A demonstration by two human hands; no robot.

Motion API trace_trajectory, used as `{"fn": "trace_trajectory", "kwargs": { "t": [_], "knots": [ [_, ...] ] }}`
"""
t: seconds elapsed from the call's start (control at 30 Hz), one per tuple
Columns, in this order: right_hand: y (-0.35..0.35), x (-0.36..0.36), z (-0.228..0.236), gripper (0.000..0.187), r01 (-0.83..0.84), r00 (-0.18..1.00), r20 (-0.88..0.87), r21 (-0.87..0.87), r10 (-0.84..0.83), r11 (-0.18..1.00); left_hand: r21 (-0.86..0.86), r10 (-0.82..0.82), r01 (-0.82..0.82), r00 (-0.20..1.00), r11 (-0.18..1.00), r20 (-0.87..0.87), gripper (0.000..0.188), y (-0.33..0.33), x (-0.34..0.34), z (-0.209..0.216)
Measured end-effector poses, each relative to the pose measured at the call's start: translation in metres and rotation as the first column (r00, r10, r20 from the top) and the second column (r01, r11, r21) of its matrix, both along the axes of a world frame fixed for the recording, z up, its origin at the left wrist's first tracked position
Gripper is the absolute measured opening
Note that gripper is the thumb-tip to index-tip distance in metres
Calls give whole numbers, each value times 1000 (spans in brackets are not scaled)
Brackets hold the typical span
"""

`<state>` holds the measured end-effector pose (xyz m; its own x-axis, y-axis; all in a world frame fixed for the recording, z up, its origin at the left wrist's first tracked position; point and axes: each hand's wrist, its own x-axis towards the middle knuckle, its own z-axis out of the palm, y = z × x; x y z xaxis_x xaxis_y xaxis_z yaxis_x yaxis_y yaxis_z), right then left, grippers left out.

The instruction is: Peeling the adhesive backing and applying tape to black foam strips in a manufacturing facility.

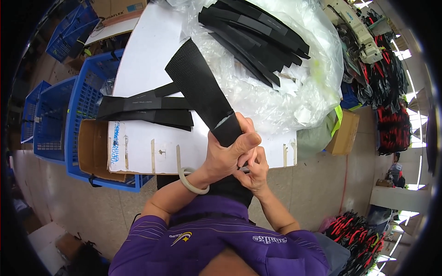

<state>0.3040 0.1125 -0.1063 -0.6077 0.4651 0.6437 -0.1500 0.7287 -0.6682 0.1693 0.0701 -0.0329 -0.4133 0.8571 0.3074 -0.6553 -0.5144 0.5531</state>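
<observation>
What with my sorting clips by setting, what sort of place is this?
Probably a sewing workshop: what looks like a sewing machine at upper right, black strips piled on the white table, and blue crates at left.

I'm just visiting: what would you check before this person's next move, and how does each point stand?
1. Broad, ribbed black fabric strap held in the left grip: ok, fingers and thumb close around it.
2. Right grip secure on the strap: cannot tell, the fingers hide what they pinch.
3. Strap's upper end free of both grips: ok.
4. Flat black strips at left wholly on the white tabletop: not ok, their left ends overhang its edge.
5. Fanned black strips apart from both grips: ok, they lie on crumpled clear plastic.
</observation>
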Motion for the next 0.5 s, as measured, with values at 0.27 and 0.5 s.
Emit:
{"fn": "trace_trajectory", "kwargs": {
  "t": [0.27,0.5],
  "knots": [
    [-3,-1,-3,48,-18,999,-37,-24,17,1000,1,-2,2,1000,1000,-26,24,-2,-4,-1],
    [-3,-3,31,31,-138,965,-258,-654,-48,744,-176,-23,12,998,984,-62,47,3,-10,-8]
  ]
}}
